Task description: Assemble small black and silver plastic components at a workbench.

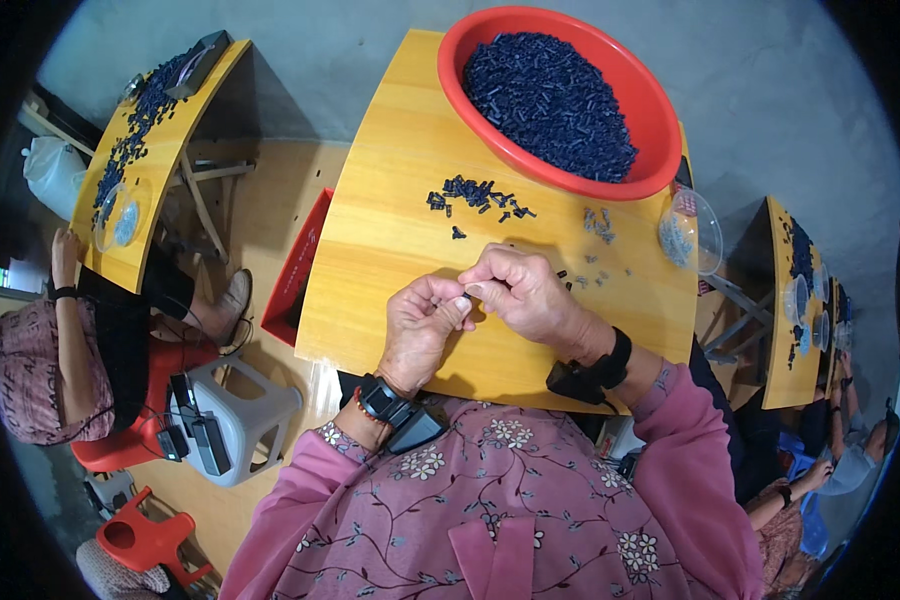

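Pinching dark piece (467, 295) between left fingers (454, 313), right fingers (493, 290); long axis, direction unclear

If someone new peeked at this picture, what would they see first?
Their eye would probably land first on the big red basin at the top, holding lots of small dark pieces, on the far end of the yellow table. Next come the left hand and right hand in the middle, pinching a tiny dark piece. The pink flowered top stands out below.
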The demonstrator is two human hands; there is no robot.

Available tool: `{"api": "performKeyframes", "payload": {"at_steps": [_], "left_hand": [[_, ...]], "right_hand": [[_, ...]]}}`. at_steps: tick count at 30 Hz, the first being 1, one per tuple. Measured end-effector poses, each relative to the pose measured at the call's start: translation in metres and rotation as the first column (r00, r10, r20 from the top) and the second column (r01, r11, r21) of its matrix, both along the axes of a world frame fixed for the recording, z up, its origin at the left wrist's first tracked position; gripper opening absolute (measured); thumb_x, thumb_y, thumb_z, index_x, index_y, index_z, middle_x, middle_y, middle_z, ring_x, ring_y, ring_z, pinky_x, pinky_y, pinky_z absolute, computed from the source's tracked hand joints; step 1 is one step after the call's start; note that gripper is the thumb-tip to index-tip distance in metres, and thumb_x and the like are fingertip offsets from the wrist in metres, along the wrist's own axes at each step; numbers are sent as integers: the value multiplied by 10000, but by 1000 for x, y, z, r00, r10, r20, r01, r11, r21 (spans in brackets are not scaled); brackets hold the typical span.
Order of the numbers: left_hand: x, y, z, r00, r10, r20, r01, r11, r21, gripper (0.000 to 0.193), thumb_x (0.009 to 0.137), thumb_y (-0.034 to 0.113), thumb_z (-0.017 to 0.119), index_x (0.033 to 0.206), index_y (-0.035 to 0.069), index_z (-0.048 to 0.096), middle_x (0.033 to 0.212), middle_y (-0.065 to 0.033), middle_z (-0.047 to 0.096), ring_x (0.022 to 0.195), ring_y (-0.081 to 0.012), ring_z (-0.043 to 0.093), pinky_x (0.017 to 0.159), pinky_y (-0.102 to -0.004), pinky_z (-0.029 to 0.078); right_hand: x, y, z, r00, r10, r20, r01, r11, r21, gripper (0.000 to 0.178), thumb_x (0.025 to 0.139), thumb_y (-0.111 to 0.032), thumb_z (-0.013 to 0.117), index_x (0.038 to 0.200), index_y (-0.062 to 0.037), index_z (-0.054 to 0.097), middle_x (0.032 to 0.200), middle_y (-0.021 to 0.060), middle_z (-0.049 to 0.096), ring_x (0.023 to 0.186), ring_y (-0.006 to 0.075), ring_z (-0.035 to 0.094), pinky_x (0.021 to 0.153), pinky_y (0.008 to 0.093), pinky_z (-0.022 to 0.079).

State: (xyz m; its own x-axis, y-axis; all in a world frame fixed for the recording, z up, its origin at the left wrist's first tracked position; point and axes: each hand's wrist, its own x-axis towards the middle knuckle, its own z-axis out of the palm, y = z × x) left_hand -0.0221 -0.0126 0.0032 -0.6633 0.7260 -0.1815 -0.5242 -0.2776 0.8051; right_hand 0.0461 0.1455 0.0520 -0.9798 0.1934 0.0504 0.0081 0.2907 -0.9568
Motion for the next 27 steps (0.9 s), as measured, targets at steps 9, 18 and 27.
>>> {"api": "performKeyframes", "payload": {"at_steps": [9, 18, 27], "left_hand": [[-1, -1, -3, 1000, -9, 22, 8, 999, 41, 54, 920, -28, 609, 958, 10, 608, 834, -58, 641, 694, -122, 587, 674, -286, 532], [-6, -1, -3, 989, -47, 141, 35, 996, 82, 52, 929, 0, 585, 960, 5, 626, 859, -60, 651, 732, -125, 598, 717, -298, 535], [-1, 0, 16, 973, -54, 225, 35, 996, 87, 73, 918, -31, 584, 974, -14, 629, 917, -54, 648, 837, -118, 605, 801, -268, 517]], "right_hand": [[6, 0, -13, 990, 39, -134, -23, 992, 123, 94, 892, 14, 621, 973, -2, 667, 795, 23, 583, 711, 93, 582, 640, 244, 483], [15, 2, 13, 998, 34, 53, -39, 993, 107, 431, 872, -77, 651, 1287, -31, 541, 878, 90, 590, 723, 201, 605, 660, 317, 516], [12, -11, 17, 995, 91, -39, -47, 780, 624, 278, 845, -155, 689, 1067, -23, 585, 910, 138, 537, 793, 334, 624, 666, 417, 524]]}}
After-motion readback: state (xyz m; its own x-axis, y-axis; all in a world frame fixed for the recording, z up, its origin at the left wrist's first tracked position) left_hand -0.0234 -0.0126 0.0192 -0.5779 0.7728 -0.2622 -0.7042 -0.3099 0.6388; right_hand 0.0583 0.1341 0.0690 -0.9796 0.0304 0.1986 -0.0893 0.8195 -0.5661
